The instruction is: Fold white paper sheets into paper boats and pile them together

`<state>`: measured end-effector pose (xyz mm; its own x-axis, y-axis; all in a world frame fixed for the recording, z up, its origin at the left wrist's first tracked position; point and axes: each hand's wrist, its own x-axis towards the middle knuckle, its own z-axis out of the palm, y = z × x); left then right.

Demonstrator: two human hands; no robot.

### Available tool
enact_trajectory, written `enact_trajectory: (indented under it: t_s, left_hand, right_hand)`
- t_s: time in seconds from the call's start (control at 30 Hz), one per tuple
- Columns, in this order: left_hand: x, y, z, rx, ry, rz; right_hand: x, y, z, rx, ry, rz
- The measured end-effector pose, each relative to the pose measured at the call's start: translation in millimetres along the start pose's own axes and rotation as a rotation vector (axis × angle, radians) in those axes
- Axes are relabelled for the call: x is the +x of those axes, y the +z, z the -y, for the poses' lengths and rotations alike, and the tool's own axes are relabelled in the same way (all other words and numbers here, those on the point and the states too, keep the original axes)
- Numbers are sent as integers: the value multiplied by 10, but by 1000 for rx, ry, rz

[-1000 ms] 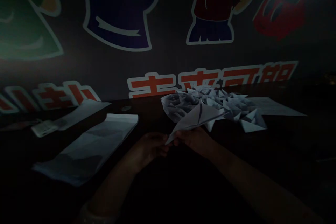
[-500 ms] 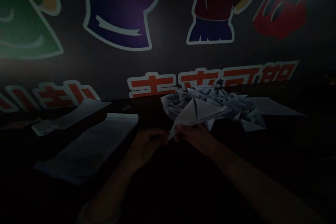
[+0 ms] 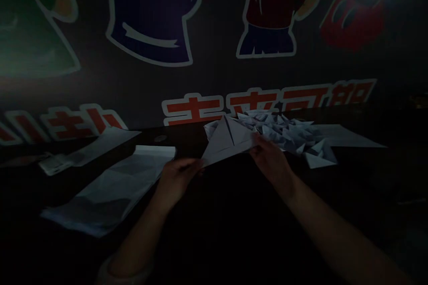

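Between my two hands is a folded sheet of white paper, shaped like a triangle with a band along its lower edge and a dark slit down its middle. My left hand pinches its lower left corner. At its right corner, the closed fingers of my right hand grip the paper. Just behind it lies a pile of folded white paper pieces, partly covered by the held paper and my right hand. The scene is very dark, so finger detail is faint.
On the left lies a stack of white paper sheets. Beyond it are a loose strip of paper and a small pale object. Another white sheet lies right of the pile. A wall with painted cartoon figures rises behind the dark table.
My hands have spread apart, the right one moving right. The folded paper has shifted left and turned, its flat front now facing me and its lower edge stretched between both hands.
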<state>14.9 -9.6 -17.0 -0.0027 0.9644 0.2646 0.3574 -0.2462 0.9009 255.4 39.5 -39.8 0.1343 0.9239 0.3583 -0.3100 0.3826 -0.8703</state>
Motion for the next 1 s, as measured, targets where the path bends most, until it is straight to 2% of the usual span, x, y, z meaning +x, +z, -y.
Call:
enact_trajectory:
  t_s: [0.1,0.17,0.23,0.3,0.4,0.47,0.53,0.63,0.73,1.0]
  left_hand:
    - [23,1,26,-124,20,-135]
    - [33,35,31,-323,40,-245]
    - [28,88,29,-544,27,-270]
    - [4,155,36,-622,-20,-194]
    - [-45,251,79,-507,-98,-58]
    - [-63,291,114,-446,-140,-40]
    - [-65,304,137,-451,-168,-70]
    - [-54,292,136,-477,-192,-117]
    - [-60,274,102,-486,-170,-114]
    - [-97,223,100,-265,-82,-78]
  right_hand:
    - [28,-29,53,248,37,-126]
    - [-33,52,69,356,78,-132]
    - [-130,173,65,380,107,-52]
    - [-234,290,41,371,141,84]
    - [-356,407,-7,265,185,260]
    - [-403,432,-26,161,172,283]
    - [-426,423,-26,67,82,234]
    - [-441,381,-9,-20,-150,120]
    - [-456,367,14,-140,-314,67]
    - [-481,422,112,-231,-285,4]
